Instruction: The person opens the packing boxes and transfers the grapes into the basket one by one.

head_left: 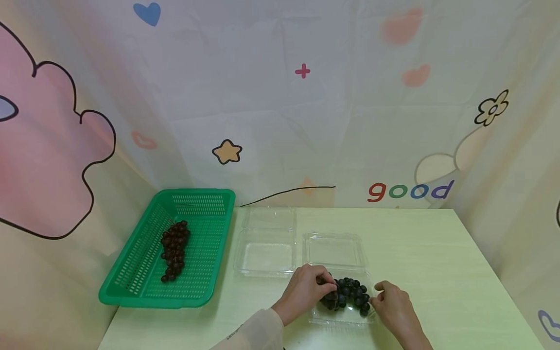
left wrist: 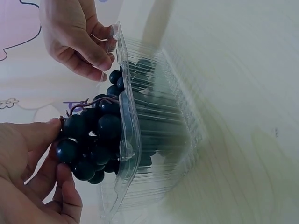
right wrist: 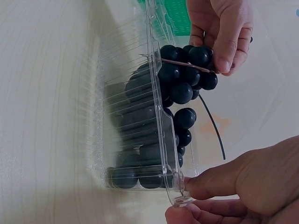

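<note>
A bunch of dark grapes [head_left: 348, 290] lies in the base of a clear plastic clamshell box [head_left: 321, 317], whose lid is folded back away from me. My left hand [head_left: 306, 290] holds the left end of the bunch, thumb and fingers around the grapes and stem, as the left wrist view shows. Part of the bunch stands above the box's rim. At the box's right side, my right hand [head_left: 397, 309] pinches the rim [right wrist: 180, 186] between thumb and fingers. Through the ribbed wall [left wrist: 175, 100] the lower grapes are visible but blurred.
A second clear clamshell box [head_left: 266, 256] stands open, left of the first. Farther left is a green basket [head_left: 210, 272] with a bunch of reddish-brown grapes [head_left: 175, 250] inside. A printed curtain [head_left: 271, 97] hangs behind the pale table [head_left: 437, 262].
</note>
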{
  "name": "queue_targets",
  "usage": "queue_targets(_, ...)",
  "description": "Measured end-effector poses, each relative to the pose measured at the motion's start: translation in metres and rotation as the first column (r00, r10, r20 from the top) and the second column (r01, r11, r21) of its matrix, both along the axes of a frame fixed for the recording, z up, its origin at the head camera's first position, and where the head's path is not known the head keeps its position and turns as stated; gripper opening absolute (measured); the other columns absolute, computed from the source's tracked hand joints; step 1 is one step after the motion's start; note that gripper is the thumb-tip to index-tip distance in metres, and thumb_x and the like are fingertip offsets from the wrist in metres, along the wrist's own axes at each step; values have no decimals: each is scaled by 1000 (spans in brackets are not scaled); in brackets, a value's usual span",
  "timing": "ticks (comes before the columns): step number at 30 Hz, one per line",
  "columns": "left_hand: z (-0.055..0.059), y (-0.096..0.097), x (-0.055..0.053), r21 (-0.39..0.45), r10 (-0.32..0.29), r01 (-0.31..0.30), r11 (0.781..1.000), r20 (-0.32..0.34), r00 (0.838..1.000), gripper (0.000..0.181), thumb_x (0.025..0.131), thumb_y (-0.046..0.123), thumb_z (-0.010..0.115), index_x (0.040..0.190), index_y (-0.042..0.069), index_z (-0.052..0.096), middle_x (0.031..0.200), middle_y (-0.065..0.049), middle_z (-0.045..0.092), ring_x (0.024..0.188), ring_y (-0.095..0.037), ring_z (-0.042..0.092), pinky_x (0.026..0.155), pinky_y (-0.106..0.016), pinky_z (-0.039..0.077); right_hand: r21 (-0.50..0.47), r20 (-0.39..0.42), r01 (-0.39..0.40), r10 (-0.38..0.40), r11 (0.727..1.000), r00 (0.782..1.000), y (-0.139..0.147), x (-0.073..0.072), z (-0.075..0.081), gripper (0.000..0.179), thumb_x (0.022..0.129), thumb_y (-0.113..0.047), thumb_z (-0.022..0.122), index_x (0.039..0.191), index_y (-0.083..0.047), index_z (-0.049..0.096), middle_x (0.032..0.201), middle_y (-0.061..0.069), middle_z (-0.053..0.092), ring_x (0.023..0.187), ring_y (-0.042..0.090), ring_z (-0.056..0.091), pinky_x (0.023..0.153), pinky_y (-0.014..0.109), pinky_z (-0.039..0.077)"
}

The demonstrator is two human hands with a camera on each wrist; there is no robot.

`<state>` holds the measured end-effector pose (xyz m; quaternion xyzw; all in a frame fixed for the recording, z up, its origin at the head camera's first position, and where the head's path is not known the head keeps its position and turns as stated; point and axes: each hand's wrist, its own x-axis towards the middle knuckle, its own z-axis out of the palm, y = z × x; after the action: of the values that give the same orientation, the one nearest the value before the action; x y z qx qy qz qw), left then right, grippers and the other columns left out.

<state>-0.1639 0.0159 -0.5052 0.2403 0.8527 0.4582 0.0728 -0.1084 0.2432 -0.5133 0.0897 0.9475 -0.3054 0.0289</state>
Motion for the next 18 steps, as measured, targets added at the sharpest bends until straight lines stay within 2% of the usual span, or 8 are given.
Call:
queue_targets(7,0,2,-1,-2,5,-5,1000,3,1000,12,90,17,83,82,23,77,84,18,67,78,1,52,69,-21,45,-1,-5,0,0,1000,1000,0,0,0,27,84,1,76,103,17,64,72,3,63,63,20,56,59,39,49)
queue_targets(18,2,4,-5,38,-35,34,999,18,999,11,91,18,82,84,23,75,80,21,67,77,4,55,72,-20,48,-7,1,-1,1,1000,1000,1,0,-1,28,85,0,76,104,16,65,73,4,63,63,20,56,59,39,49)
